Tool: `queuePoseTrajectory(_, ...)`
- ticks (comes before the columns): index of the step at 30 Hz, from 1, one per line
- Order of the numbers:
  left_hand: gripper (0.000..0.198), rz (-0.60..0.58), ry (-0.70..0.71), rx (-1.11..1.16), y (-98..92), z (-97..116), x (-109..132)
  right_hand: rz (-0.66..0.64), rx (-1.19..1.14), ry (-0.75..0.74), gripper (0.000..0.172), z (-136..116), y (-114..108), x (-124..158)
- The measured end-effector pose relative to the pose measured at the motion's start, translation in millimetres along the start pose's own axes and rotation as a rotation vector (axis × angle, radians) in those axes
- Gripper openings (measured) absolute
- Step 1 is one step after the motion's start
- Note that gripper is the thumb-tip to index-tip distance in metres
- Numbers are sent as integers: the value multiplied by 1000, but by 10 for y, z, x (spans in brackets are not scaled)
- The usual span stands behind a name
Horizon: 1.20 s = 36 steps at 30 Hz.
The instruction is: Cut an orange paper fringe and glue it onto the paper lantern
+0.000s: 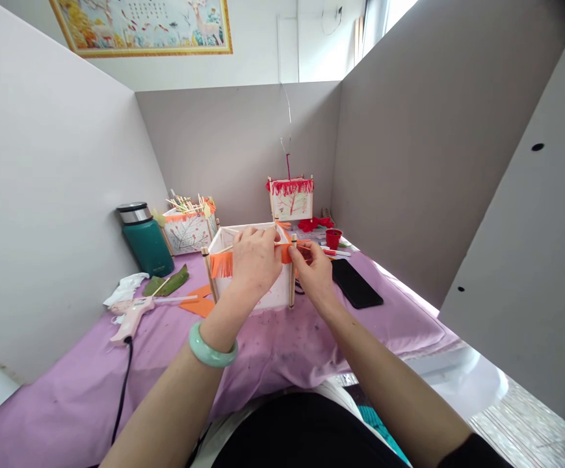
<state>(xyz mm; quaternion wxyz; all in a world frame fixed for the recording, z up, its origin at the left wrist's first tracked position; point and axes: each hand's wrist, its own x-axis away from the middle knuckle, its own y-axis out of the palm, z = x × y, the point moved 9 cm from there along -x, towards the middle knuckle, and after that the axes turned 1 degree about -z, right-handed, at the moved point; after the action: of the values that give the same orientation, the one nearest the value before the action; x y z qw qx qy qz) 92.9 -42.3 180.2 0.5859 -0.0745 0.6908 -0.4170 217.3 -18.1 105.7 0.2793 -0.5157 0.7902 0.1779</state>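
A white paper lantern box [259, 300] with wooden corner sticks stands upright in front of me. Along its upper edge runs an orange fringed paper strip [222, 265]. My left hand [257, 259], with a pale green bangle at the wrist, reaches over the front wall, fingers closed on the strip and the box's rim. At the front right corner post, my right hand [315, 272] pinches the strip between thumb and fingers. Part of the strip is hidden behind my left hand.
At left are a pink glue gun [134, 318], a green leaf [168, 281], orange paper [199, 303] and a teal bottle [146, 240]. Behind stand a stick-filled box [188, 235] and a red-fringed lantern [292, 201]. A black phone [357, 283] and red cup [333, 238] are at right.
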Motion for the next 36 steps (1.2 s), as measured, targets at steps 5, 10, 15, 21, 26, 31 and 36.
queuePoseTrajectory(5, 10, -5, 23, 4, 21, 8, -1, 22, 34, 36, 29, -28, -2, -25)
queuePoseTrajectory(10, 14, 20, 44, -21, -19, 46, 13, 50, 88, 66, 28, -33, -9, -42)
queuePoseTrajectory(15, 19, 110, 109, -51, -132, 150, 87, 39, 105, 72, 30, -50, -13, -41)
queuePoseTrajectory(21, 26, 87, 137, -72, -49, 181, 126, 48, 106, 71, 30, -42, -23, -40)
queuePoseTrajectory(26, 27, 102, 151, -78, -18, 195, 131, 40, 94, 75, 31, -28, -24, -37)
queuePoseTrajectory(31, 27, 94, 154, -82, 17, 195, 140, 12, 83, 61, 30, -24, -31, -22)
queuePoseTrajectory(36, 28, 98, 186, -86, 31, 188, 138, -55, 8, 18, 30, 32, 10, -1)
